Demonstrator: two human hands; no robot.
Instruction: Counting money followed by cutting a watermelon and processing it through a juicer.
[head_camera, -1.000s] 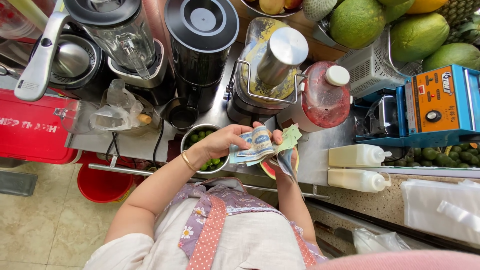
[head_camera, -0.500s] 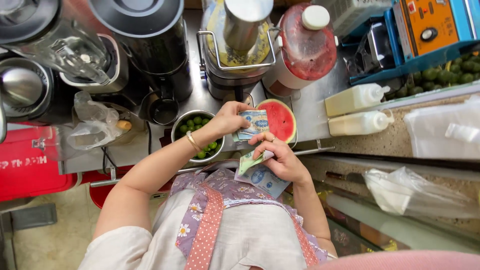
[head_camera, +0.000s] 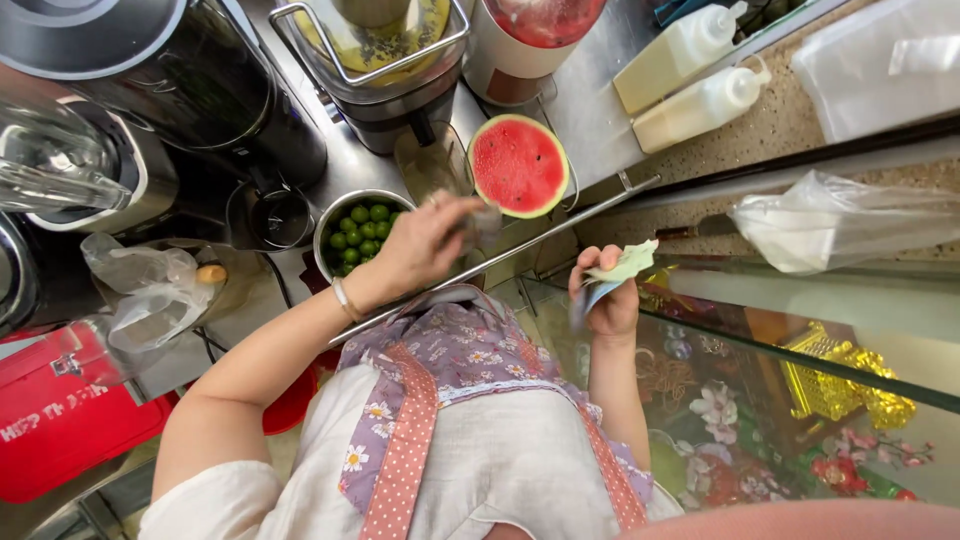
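Juicer (head_camera: 385, 60), far centre: clear jug holding yellow pulp. Blender jar (head_camera: 530, 25), far, to its right: red liquid inside. Two squeeze bottles (head_camera: 690, 75), far right on the counter: pale yellow contents. Steel bowl (head_camera: 345, 225), centre: small green limes. Halved watermelon (head_camera: 518, 165), just right of the bowl, cut face up. Left hand (head_camera: 425, 240): fingers curled over something blurred beside the bowl; cannot tell what. Right hand (head_camera: 605, 300): closed around folded banknotes (head_camera: 620, 268), near right, above the glass case (head_camera: 800, 330).
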